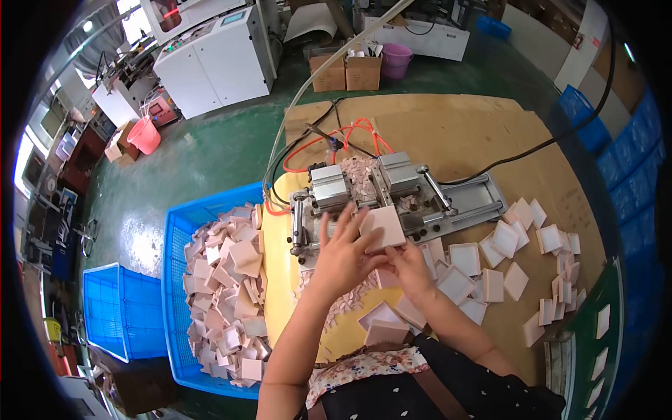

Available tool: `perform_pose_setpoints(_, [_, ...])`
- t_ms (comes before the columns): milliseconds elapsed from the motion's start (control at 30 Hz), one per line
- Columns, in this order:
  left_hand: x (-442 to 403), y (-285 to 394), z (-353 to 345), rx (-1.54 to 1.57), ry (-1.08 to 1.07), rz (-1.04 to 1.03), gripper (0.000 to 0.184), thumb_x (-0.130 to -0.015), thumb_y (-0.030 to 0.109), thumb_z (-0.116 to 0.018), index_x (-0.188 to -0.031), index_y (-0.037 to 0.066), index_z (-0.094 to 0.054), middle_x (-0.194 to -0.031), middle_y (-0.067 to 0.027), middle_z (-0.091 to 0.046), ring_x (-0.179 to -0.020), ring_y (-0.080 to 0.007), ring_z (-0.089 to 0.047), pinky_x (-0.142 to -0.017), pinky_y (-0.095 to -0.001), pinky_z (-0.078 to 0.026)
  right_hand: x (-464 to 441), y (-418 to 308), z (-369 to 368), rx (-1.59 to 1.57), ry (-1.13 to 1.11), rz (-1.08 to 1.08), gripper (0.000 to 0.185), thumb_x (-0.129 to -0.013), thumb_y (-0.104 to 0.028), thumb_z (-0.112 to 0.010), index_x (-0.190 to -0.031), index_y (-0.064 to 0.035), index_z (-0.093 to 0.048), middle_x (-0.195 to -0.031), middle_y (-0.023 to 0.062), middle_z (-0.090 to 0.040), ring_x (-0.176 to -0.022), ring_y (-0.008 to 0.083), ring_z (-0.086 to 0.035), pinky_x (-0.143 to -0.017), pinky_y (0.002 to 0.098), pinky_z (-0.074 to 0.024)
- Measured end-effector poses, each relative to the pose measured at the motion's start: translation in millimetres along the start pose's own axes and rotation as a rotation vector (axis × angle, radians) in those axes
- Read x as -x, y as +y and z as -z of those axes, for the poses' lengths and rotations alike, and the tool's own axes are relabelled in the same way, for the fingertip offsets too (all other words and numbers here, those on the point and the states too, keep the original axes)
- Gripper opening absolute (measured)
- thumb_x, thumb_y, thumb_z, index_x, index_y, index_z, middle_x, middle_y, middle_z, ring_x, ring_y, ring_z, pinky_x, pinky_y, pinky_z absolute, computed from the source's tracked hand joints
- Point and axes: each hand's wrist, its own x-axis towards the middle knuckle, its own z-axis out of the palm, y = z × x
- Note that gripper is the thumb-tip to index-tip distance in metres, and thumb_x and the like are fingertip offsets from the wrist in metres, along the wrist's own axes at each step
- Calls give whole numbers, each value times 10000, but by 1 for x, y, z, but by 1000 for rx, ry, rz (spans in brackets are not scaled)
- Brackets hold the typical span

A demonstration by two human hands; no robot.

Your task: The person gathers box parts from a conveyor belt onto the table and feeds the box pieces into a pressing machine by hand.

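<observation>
From my remote seat, the pink box (383,229) sits at the clamp machine's (332,187) near edge, pinched at its lower edge by my right hand (411,271); my left hand (341,255) touches its left side, fingers spread. Beyond the machine, bare cardboard gives room. Red hoses (362,124) loop behind; loose boxes (457,283) crowd the right, a full blue crate (260,192) the left. Yellow sheet (280,246) and cardboard (427,126) cover the table above a green floor (203,150).

No readable text, labels, brands or numbers anywhere (the lit machine screen (233,18) included).
</observation>
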Motion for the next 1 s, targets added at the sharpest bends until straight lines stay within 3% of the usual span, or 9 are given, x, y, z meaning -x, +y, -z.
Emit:
perform_pose_setpoints(67, [-7,-7,-18,52,20,-37,489,-772,266,-810,-1243,207,-690,-1430,-81,-581,-1427,-280,-443,-1212,-592,-154,10,-11,12,7,62,-126,256,-1048,-129,-566,-1271,-4,-545,-1110,122,-691,-942,215,-713,-788,321,-603])
perform_pose_setpoints(200, [-20,-4,-12,59,-11,-45,456,-714,248,-844,-1126,156,-672,-1429,-132,-565,-1447,-324,-408,-1204,-611,-161,44,-62,16,968,15,-80,153,-932,-130,-673,-1029,-17,-639,-1006,79,-690,-811,177,-653,-728,333,-511])
perform_pose_setpoints(267, [-31,1,-13,105,-49,-35,479,-677,215,-849,-1064,124,-583,-1358,-158,-569,-1408,-363,-423,-1197,-620,-175,54,-64,26,2032,-300,501,105,-810,-123,-693,-882,-63,-645,-903,76,-640,-847,216,-623,-838,383,-441])
perform_pose_setpoints(300, [-35,5,-15,135,-109,-10,495,-672,200,-845,-1076,125,-570,-1316,-148,-568,-1359,-362,-452,-1192,-620,-183,50,-54,32,2078,-376,529,143,-726,-156,-689,-844,-92,-639,-845,78,-587,-887,250,-597,-903,396,-377])
perform_pose_setpoints(467, [-19,-13,20,229,135,188,733,-642,119,-852,-1313,141,-556,-1345,-157,-514,-1328,-397,-435,-1154,-591,-233,52,-80,9,1168,-364,197,142,-903,-74,-667,-1041,-41,-648,-1044,86,-668,-1008,224,-657,-919,400,-477])
perform_pose_setpoints(633, [13,-18,42,-44,257,357,1009,-740,389,-870,-1560,127,-344,-1593,-263,-280,-1498,-439,-232,-1195,-609,-144,12,-18,5,56,-33,15,297,-1034,-93,-580,-1305,16,-531,-1181,134,-674,-1042,211,-694,-910,338,-578])
perform_pose_setpoints(800, [-10,-6,-15,-29,-36,-66,618,-759,355,-823,-1335,218,-644,-1509,-133,-494,-1462,-313,-383,-1209,-593,-164,5,-13,0,-6,1,-14,232,-1044,-88,-547,-1247,24,-535,-1148,142,-700,-1006,213,-712,-876,334,-585])
perform_pose_setpoints(900, [-16,-8,-14,61,-11,-51,493,-743,290,-836,-1218,221,-722,-1443,-103,-576,-1434,-300,-438,-1211,-588,-156,34,-26,1,443,34,3,251,-976,-120,-644,-1187,-4,-572,-1031,121,-700,-959,237,-706,-807,332,-569])
perform_pose_setpoints(1000, [-23,-5,-17,55,-44,-53,528,-716,241,-839,-1194,174,-623,-1464,-134,-533,-1448,-330,-395,-1209,-613,-136,76,-61,-5,1333,-517,188,361,-777,-253,-803,-981,-21,-617,-992,166,-647,-957,360,-646,-818,408,-522])
